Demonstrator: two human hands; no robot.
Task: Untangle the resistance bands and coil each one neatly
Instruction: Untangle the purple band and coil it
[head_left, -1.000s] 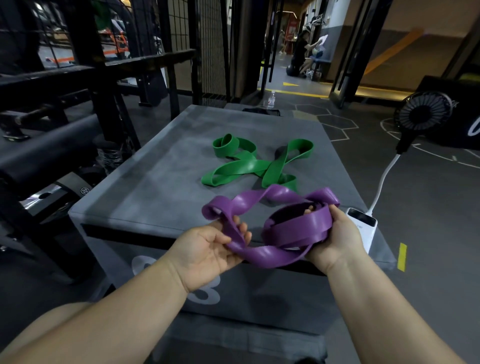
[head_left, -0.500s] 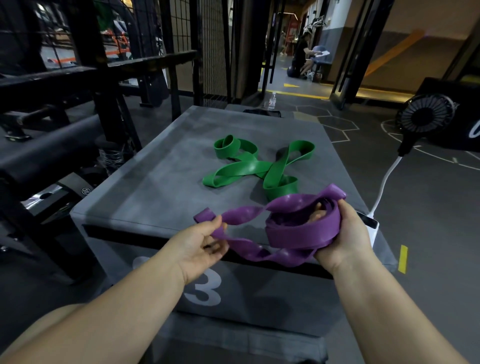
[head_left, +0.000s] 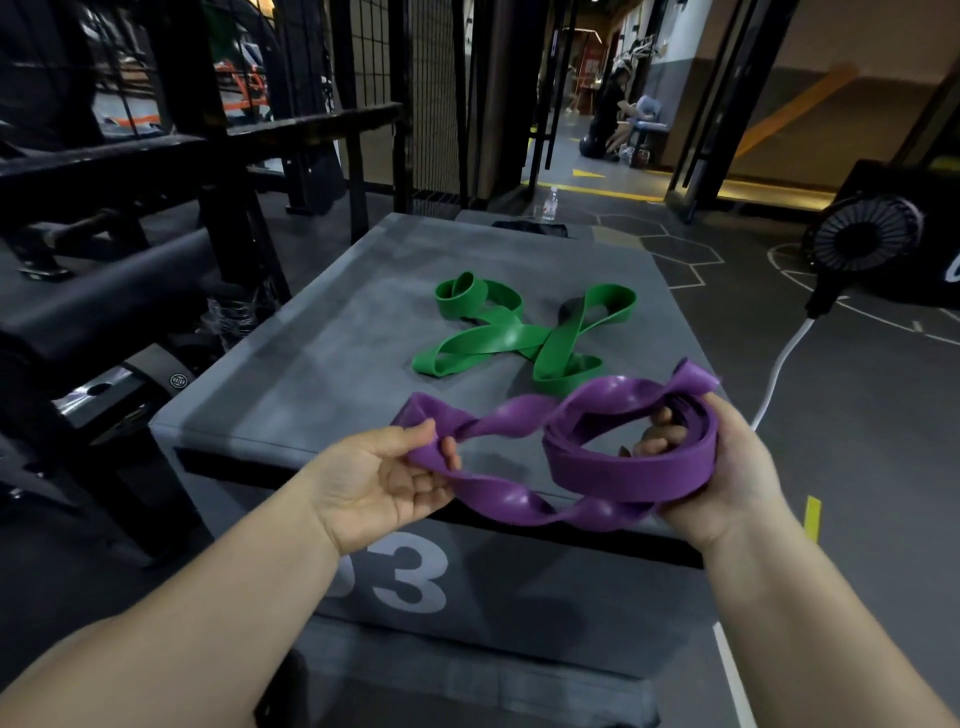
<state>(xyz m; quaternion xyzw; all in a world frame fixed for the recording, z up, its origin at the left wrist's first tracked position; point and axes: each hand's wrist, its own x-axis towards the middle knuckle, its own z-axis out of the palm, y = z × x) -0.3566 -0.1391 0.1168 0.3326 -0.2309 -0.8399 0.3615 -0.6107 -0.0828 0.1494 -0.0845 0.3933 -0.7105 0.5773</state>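
Head view, looking down: we note a large grey padded box (head_left: 322, 364) with a pale number 3 on its near face, standing on a dark gym floor. Purple resistance band (head_left: 623, 467) is held up over the box's near edge, strung between both hands. Right hand (head_left: 737, 467) grasps the band's coiled part, fingers (head_left: 660, 434) curled through the middle of several stacked flat loops, thumb side hidden from us. From that coil two strands run leftward, each twisted into a spiral with glossy bulges, one upper and one lower. Left hand (head_left: 374, 483), palm up, pinches the far end where the two strands meet, thumb on top, the tip of the band fanning out just beyond the thumb. Green resistance band (head_left: 498, 338) lies on the box top beyond the purple one, apart from both hands, flat and crossed over itself in an X, one end rolled into a small curl. Right of the box we see a small black fan (head_left: 865, 236) with a white cable (head_left: 779, 374); past the far edge, a water bottle (head_left: 549, 203).
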